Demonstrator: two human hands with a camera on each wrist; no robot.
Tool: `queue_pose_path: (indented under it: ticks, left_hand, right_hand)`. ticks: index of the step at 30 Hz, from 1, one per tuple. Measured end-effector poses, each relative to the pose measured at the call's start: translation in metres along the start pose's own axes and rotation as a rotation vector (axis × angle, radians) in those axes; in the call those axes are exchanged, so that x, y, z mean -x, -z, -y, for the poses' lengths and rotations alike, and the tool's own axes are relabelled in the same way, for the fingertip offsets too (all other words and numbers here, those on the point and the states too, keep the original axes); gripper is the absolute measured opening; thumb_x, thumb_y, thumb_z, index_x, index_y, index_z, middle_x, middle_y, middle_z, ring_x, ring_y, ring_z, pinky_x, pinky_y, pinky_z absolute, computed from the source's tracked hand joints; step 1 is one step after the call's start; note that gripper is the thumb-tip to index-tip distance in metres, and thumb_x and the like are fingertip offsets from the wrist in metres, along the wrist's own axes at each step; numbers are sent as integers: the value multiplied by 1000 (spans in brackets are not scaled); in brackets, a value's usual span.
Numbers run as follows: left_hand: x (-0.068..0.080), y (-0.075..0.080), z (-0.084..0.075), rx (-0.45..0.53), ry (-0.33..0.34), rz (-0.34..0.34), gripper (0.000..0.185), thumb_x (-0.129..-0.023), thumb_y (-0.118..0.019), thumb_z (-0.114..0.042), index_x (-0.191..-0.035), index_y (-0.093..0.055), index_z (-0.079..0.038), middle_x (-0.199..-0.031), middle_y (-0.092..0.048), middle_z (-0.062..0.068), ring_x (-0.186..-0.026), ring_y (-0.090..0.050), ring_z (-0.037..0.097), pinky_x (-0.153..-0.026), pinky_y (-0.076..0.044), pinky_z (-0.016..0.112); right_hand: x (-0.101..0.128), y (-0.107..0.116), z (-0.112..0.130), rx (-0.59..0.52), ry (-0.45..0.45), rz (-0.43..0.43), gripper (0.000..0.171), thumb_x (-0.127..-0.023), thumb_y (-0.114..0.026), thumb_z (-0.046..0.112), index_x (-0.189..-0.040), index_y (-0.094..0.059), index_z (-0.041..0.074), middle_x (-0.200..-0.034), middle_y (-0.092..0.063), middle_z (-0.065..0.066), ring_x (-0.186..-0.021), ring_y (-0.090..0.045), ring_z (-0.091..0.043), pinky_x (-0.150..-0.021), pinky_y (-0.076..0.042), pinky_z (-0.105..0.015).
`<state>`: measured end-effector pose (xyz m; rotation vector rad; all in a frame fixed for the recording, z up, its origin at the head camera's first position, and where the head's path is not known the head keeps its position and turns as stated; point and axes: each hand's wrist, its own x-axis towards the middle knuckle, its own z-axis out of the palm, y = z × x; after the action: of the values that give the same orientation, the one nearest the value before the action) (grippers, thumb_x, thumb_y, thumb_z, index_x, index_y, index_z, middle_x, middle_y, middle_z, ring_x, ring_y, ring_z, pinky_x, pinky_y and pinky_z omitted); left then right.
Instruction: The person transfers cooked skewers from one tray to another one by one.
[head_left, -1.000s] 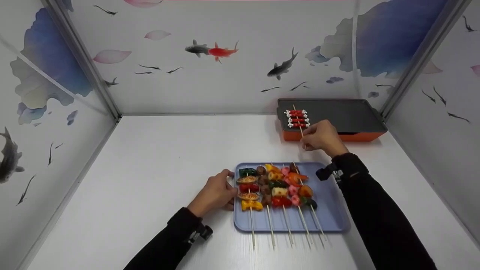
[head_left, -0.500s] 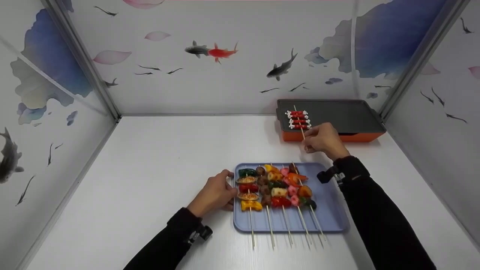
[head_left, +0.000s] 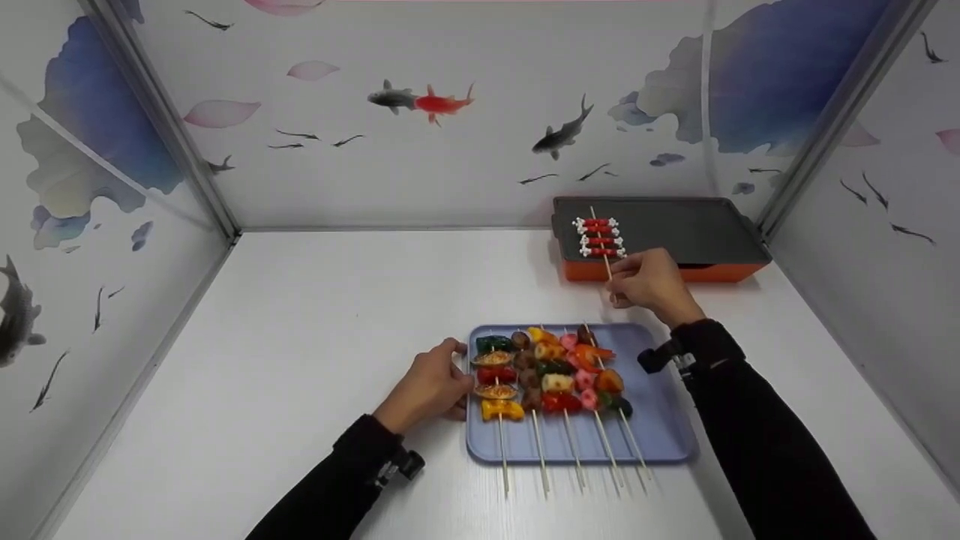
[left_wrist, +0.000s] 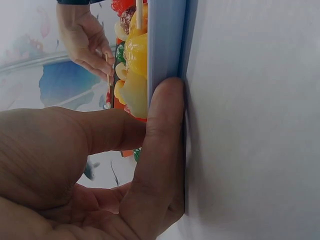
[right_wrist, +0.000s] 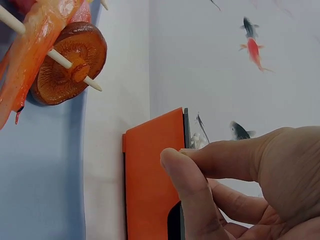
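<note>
In the head view my right hand pinches the bare stick end of a skewer between thumb and fingertips. Red pieces with white knobbed ends line this skewer, which lies over the left part of a dark-topped grill. The right wrist view shows the thumb and index finger pressed together, hiding most of the stick. My left hand holds the left edge of a blue tray. In the left wrist view, the thumb is over the tray's rim and a finger lies along its outer side.
Several food skewers lie side by side on the tray, among them a mushroom one; their sticks overhang the front edge. The orange-sided grill stands at the back right, against printed wall panels. White table surface extends left of the tray.
My right hand has shifted slightly right and toward me, and the red-and-white skewer has slid a little to the right over the grill. The left hand and the tray have stayed put.
</note>
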<state>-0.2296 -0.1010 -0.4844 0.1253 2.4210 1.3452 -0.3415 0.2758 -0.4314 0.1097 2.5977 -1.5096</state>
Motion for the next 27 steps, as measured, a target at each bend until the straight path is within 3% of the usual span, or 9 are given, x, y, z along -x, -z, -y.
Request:
queue_pose_path:
  ticks: [16, 27]
  left_hand:
    - [3, 1, -2, 5, -11, 3, 58, -109, -70, -8, -164, -51, 0, -106, -79, 13, -69, -80, 16, -63, -71, 31]
    - [3, 1, -3, 17, 2, 10, 59, -109, -70, -8, -164, -51, 0, -105, -78, 14, -72, -80, 18, -64, -72, 30]
  right_hand:
    - [21, 6, -2, -31, 17, 37, 42, -110, -73, 5, -148, -66, -10, -131, -75, -27, -95, -83, -20, -83, -74, -28]
    - [36, 3, -5, 0, 27, 14, 41, -107, -79, 7, -144, -69, -9, -126, -79, -23, -86, -79, -12, -79, -73, -28]
